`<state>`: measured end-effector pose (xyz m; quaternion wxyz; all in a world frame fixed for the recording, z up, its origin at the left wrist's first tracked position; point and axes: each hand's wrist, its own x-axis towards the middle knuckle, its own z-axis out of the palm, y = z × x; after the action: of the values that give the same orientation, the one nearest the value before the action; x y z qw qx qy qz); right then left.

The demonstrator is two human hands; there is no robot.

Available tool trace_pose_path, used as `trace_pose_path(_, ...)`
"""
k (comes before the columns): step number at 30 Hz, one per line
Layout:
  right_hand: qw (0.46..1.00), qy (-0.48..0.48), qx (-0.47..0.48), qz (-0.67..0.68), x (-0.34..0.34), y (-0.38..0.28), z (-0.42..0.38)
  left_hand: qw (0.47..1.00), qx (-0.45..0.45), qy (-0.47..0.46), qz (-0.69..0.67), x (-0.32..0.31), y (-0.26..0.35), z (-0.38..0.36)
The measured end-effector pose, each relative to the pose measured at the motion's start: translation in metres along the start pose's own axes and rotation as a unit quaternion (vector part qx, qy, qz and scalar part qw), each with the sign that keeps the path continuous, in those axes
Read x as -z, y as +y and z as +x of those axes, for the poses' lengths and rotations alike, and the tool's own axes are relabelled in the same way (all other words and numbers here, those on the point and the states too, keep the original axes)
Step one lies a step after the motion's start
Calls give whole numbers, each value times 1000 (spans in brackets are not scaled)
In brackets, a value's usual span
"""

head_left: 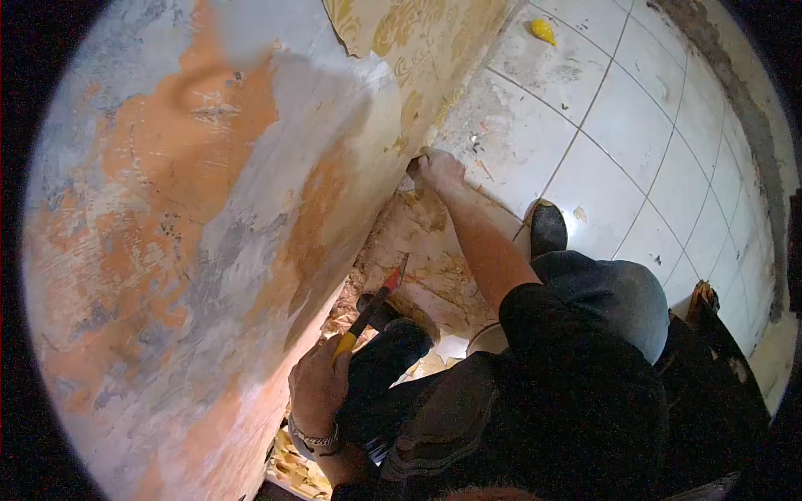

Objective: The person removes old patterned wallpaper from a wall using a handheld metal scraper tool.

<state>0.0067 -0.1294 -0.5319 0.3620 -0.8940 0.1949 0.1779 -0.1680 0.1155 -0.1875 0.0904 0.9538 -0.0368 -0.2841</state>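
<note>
My left hand [317,388], at the lower left beside the wall, is closed on the handle of a hand tool [365,316]. Its handle is yellow and black, with a red part and a pointed metal end at the top. My right hand [441,171] reaches forward to the foot of the wall [251,200], where the wall meets the floor. Its fingers are bent together at a small dark spot by the wallpaper's lower edge; what they hold is too small to tell. Peeling patterned wallpaper [426,58] hangs on the wall beyond it.
White floor tiles [626,134] extend to the right, with a yellow object [543,32] near the top. Torn scraps [434,288] cover the floor between my shoes. Pale debris [296,468] lies at the bottom left. A dark item [718,359] stands at the right.
</note>
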Motion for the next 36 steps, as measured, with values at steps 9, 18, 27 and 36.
trace_pose_path(9,998,63,-14,16,37,-2,3,1000,23,-6,11,1,7,1)
trace_pose_path(18,992,109,-47,36,36,19,-22,998,47,-25,15,0,9,-2)
trace_pose_path(27,920,117,-106,358,-2,38,-6,999,-24,21,16,0,10,5)
trace_pose_path(36,661,-110,-217,710,-1,12,15,997,26,77,-18,17,44,13)
